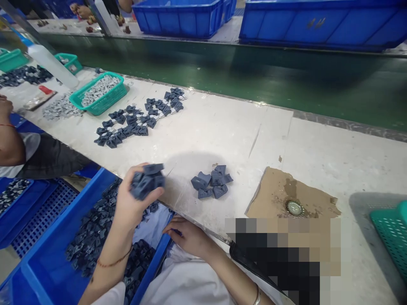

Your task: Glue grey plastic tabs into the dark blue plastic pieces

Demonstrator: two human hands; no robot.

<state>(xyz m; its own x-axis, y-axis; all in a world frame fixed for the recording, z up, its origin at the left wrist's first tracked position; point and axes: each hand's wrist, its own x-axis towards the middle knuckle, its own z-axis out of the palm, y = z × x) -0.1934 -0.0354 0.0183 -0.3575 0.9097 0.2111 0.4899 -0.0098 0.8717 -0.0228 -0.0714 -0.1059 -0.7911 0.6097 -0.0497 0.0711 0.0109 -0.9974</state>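
My left hand (pixel 136 190) is closed round a handful of dark blue-grey plastic pieces (pixel 148 182), held above the table's near edge and the blue bin. My right hand (pixel 187 236) hangs low by the table edge, beside the bin's rim. Its fingers are loosely stretched, and nothing shows in them. A small heap of the same dark plastic pieces (pixel 211 182) lies on the white table (pixel 235 131), right of my left hand. Below, the blue bin (pixel 47 264) holds many more loose dark pieces (pixel 92 237).
Rows of dark pieces with pale parts (pixel 136 120) lie farther left. Behind them stand a green basket (pixel 98 95) of small pale parts and a white bottle (pixel 52 65). Torn cardboard (pixel 270 190) carries a round metal cap (pixel 294 208). Another person's arm (pixel 11 142) is at left.
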